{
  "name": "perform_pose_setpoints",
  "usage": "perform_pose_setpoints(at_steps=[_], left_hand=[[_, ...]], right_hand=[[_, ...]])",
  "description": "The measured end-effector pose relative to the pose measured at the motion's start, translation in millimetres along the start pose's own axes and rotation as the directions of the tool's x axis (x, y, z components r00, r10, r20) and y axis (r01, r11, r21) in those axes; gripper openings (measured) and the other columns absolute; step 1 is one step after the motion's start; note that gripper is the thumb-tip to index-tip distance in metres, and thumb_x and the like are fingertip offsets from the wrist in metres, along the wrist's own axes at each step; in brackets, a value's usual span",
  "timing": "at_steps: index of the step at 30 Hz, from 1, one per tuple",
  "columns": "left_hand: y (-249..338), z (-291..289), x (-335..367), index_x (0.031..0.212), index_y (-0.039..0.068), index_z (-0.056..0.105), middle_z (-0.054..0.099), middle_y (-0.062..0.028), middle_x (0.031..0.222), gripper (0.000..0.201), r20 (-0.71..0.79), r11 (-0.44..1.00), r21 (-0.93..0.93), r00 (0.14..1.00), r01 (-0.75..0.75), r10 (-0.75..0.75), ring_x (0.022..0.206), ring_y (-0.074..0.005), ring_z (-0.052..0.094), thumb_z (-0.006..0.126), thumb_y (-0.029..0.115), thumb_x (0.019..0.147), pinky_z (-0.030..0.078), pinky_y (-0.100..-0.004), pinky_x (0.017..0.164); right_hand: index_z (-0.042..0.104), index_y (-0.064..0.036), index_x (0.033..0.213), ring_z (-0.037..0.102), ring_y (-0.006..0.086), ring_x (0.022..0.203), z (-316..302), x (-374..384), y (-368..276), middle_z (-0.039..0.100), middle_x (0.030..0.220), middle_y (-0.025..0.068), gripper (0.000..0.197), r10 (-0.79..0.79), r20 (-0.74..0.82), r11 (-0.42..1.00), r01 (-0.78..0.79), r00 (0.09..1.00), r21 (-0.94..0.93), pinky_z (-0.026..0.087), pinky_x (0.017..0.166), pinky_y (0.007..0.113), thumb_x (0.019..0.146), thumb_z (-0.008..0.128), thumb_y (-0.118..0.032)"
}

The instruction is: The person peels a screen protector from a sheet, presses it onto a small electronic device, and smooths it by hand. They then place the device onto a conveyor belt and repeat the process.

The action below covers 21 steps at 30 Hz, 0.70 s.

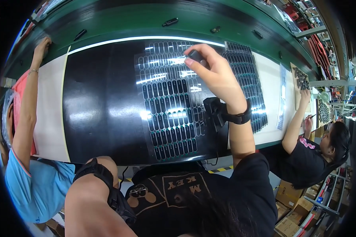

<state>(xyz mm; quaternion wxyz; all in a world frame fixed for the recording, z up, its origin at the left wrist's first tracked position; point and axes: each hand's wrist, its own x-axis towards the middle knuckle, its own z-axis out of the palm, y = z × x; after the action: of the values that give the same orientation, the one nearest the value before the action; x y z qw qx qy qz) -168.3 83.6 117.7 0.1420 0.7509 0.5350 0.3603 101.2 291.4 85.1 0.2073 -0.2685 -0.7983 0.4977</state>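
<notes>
My right hand [213,69] is raised over the far part of the table, its thumb and fingers closed around a small dark oblong device [193,55]. Below it lies a clear sheet of black oblong stickers [170,114], with empty oblong outlines in its far rows. A second sheet of stickers [245,85] lies to its right. My left hand [106,161] is low at the table's near edge, just past a black wrist strap; its fingers are hidden.
Beyond the black table mat [103,102] runs a green conveyor belt [134,21] carrying several small dark devices [170,22]. A person in a blue shirt [39,189] reaches to the belt on the left. Another person's hand [305,95] touches a board of dark parts [300,79] on the right.
</notes>
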Motion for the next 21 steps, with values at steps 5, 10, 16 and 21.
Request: perform_pose_setpoints(at_steps=[5, 10, 16, 21], left_hand=[[88, 32, 33, 0.113, 0.008, 0.046, 0.051, -0.0072, 0.088, 0.03, 0.09, 0.922, -0.328, 0.965, -0.205, 0.247, 0.066, -0.0145, 0.047, 0.044, 0.01, 0.084, 0.038, -0.0191, 0.057], [135, 40, 61, 0.113, 0.013, 0.046, 0.051, -0.0067, 0.079, 0.031, 0.105, 0.703, -0.632, 0.863, -0.326, 0.495, 0.055, -0.0133, 0.045, 0.047, 0.008, 0.082, 0.037, -0.0182, 0.05], [142, 51, 76, 0.104, 0.012, 0.049, 0.049, -0.0044, 0.07, 0.024, -0.275, 0.526, -0.514, 0.711, -0.678, 0.647, 0.048, -0.0134, 0.042, 0.048, 0.004, 0.081, 0.035, -0.0201, 0.044], [86, 36, 73, 0.107, 0.014, 0.049, 0.059, -0.0022, 0.087, 0.023, -0.07, 0.71, -0.618, 0.924, -0.336, 0.376, 0.081, -0.0173, 0.055, 0.048, 0.013, 0.084, 0.045, -0.0259, 0.063]], right_hand=[[0.054, -0.0052, 0.097, 0.041, 0.0034, 0.062, 1, -5, -5, 0.048, 0.076, -0.0026, 0.022, -0.038, 0.014, 0.999, 0.038, 0.999, -0.008, 0.034, 0.054, 0.015, 0.08, 0.056, -0.019], [0.054, -0.0054, 0.097, 0.041, 0.0035, 0.062, -1, -9, -7, 0.048, 0.076, -0.0024, 0.022, -0.036, 0.005, 0.999, 0.036, 0.999, 0.025, 0.033, 0.053, 0.015, 0.08, 0.056, -0.019], [0.055, -0.0047, 0.094, 0.041, 0.0039, 0.061, -4, -7, -26, 0.046, 0.075, -0.0019, 0.02, -0.108, 0.017, 0.994, 0.108, 0.994, 0.037, 0.033, 0.054, 0.015, 0.081, 0.056, -0.019], [0.055, -0.0026, 0.093, 0.042, 0.0057, 0.063, -10, 5, -36, 0.045, 0.077, -0.0008, 0.015, -0.4, -0.078, 0.915, 0.394, 0.913, -0.09, 0.033, 0.056, 0.015, 0.081, 0.052, -0.013]])
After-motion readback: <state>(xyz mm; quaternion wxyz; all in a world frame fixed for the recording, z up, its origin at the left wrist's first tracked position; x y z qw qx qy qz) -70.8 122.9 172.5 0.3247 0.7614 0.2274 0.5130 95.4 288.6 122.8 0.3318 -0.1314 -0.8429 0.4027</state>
